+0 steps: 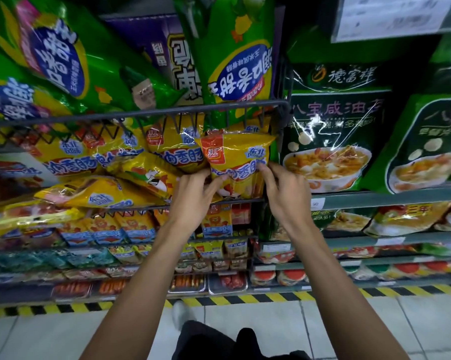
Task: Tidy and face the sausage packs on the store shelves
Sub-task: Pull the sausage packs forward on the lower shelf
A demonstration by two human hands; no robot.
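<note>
So both hands are on the upright yellow sausage pack (238, 162) at the right end of the wire basket shelf (151, 114). My left hand (196, 196) has its fingers pinched onto the pack's lower left edge, and my right hand (284, 193) is clamped on the lower right edge, thumb and fingertips closed over the film. The pack stands face-out, tucked right against the basket's right corner, so there's basically no room on that side. Just left of the pack it's a mess: more yellow sausage packs (115, 165) lying tilted and overlapping, some flat, crowding right up to my left hand. Directly above the pack hang big green bags (234, 61), dipping down over the basket's top wire, so headroom is tight too. Right of the pack, past the basket wall, sit dark green soup-mix bags (333, 141) on a separate shelf. Below the pack are smaller orange packs (216, 222) on the next tier down. The only open room is toward me, over the tiled floor (349, 328).
</note>
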